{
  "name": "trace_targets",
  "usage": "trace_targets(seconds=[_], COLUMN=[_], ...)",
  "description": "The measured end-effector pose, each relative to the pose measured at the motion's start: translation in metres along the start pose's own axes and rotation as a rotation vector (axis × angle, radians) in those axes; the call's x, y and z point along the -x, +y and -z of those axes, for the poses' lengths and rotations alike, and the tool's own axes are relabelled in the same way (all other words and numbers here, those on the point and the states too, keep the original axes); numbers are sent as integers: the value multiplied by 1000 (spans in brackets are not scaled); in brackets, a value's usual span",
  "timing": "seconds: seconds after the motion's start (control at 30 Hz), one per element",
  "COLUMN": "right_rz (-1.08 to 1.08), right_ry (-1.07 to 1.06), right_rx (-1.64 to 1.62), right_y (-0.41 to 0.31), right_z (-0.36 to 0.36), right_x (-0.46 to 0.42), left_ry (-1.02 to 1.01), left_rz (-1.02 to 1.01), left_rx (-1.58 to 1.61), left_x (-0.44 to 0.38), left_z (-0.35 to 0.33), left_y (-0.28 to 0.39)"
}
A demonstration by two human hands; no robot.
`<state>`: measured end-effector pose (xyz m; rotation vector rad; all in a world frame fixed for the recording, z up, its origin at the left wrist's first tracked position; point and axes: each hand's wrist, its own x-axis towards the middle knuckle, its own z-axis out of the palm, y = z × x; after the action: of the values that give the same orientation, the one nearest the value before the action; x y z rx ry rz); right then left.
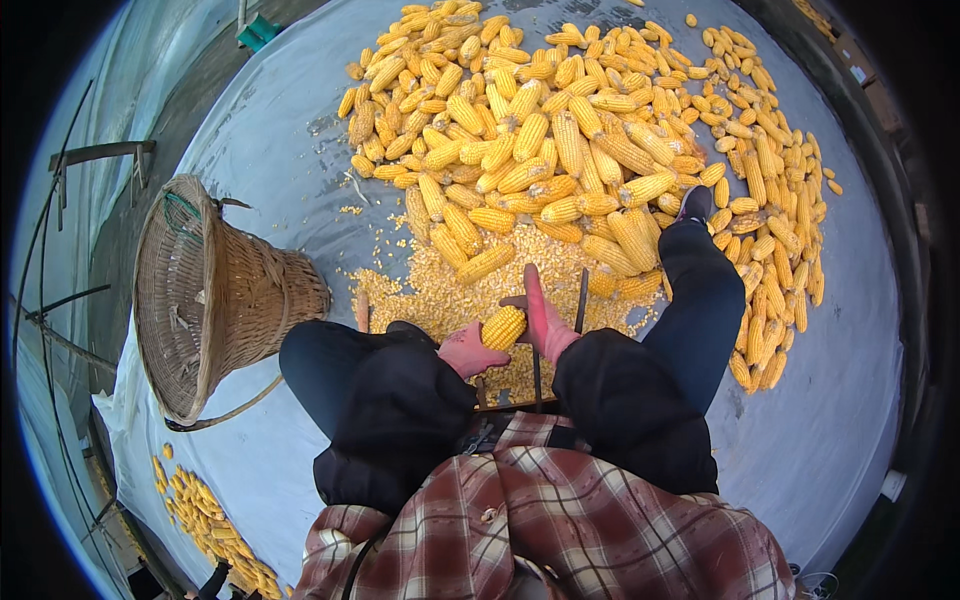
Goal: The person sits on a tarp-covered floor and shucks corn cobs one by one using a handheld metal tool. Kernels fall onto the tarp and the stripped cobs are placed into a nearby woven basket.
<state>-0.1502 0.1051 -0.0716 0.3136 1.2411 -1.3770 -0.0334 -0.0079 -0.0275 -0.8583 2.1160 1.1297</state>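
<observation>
My left hand (472, 351), in a pink work glove, grips a yellow ear of corn (503, 328) between my knees. On the ear's right side is my right hand (541, 319), gloved in pink and dark grey, its fingers apart and one pointing forward; whether it touches the ear is hard to tell. Dark metal bars (582, 300) of a stand rise beside and below my hands. Loose corn kernels (442, 304) lie spread under and in front of them. Beyond the kernels is a large heap of husked corn ears (532, 135).
A woven wicker basket (255, 292) lies on its side at the left. More corn ears (772, 172) are piled along the right, and another pile (210, 521) lies at the lower left, near a dark sleeve. Grey sheeting (262, 150) covers the ground. A wooden bench (105, 152) stands at far left.
</observation>
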Motion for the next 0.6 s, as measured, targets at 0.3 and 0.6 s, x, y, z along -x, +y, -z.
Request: trace_targets(seconds=[0.3,0.6], right_rz=[238,152], right_ry=[433,154], right_rx=[279,62], right_y=[20,10], right_z=[5,-3], right_x=[-37,-13], left_ry=[-156,-140], left_rz=[-100,71], left_rx=[333,188], left_x=[11,3], left_z=[17,16], left_y=[13,8])
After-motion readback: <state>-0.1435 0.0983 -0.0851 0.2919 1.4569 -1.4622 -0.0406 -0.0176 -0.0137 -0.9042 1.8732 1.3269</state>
